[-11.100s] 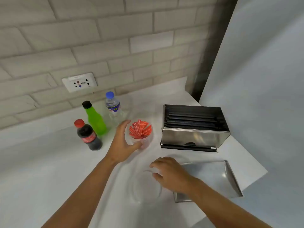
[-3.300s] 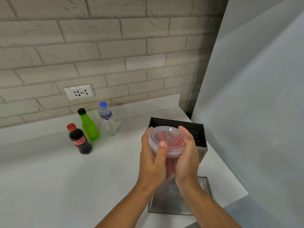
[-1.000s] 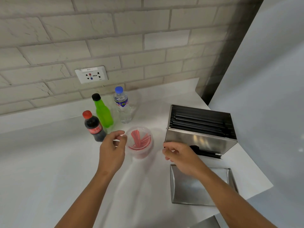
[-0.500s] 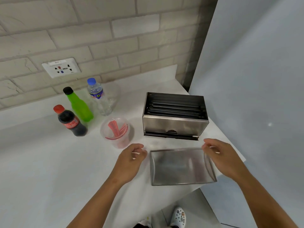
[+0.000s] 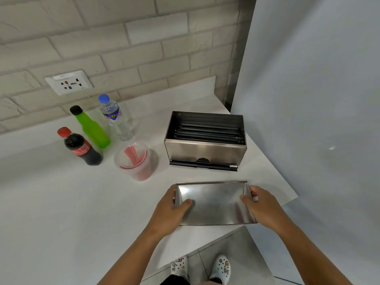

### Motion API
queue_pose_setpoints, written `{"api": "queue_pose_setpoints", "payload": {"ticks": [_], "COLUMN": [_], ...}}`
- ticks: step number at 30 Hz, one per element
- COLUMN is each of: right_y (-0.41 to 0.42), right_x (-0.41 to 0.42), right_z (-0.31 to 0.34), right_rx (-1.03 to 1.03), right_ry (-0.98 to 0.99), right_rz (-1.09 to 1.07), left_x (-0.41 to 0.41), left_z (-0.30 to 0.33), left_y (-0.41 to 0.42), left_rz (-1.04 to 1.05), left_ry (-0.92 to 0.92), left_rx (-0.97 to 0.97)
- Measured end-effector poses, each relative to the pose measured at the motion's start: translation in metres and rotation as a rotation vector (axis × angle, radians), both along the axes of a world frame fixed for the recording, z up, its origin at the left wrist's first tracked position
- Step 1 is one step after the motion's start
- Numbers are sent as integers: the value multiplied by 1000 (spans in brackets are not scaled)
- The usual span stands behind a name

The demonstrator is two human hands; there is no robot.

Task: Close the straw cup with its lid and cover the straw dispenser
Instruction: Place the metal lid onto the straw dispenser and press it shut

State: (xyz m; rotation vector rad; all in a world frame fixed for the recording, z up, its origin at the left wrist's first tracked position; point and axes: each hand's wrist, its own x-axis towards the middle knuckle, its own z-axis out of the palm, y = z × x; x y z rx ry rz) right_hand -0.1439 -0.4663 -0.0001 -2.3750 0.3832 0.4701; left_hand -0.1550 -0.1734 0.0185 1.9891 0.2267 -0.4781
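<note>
The clear straw cup (image 5: pixel 134 161) with red straws stands on the white counter with its clear lid on top. To its right the steel straw dispenser (image 5: pixel 205 148) stands open at the top, black straws showing inside. In front of it lies the steel dispenser cover (image 5: pixel 213 202), hollow side up, at the counter's front edge. My left hand (image 5: pixel 171 208) grips the cover's left end, thumb inside the rim. My right hand (image 5: pixel 261 206) grips its right end the same way.
A cola bottle (image 5: pixel 81 149), a green bottle (image 5: pixel 91 128) and a water bottle (image 5: pixel 115 118) stand behind the cup by the brick wall. A grey panel (image 5: pixel 308 99) rises at the right. The counter edge (image 5: pixel 205 246) runs just below the cover, floor and shoes beneath.
Both hands have closed in on the two ends of the steel cover, which half a second ago lay untouched between them. The cup stays lidded where it stood.
</note>
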Motion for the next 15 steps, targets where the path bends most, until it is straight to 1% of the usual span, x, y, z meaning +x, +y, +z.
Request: {"api": "queue_pose_setpoints", "payload": {"ticks": [6, 11, 12, 15], "right_y": [8, 6, 4, -3], "right_x": [4, 9, 11, 13], "right_z": [7, 18, 21, 30], "right_rx": [-82, -97, -71, 118], "right_ry": [-45, -23, -8, 41], "right_rz": [13, 49, 47, -6], "left_x": [-5, -7, -7, -7], "left_z": [15, 33, 37, 53], "left_y": [-2, 9, 11, 15], "left_rz": [105, 284, 288, 263], "left_ry": [-66, -159, -180, -251], "left_rx": [-28, -52, -77, -115]}}
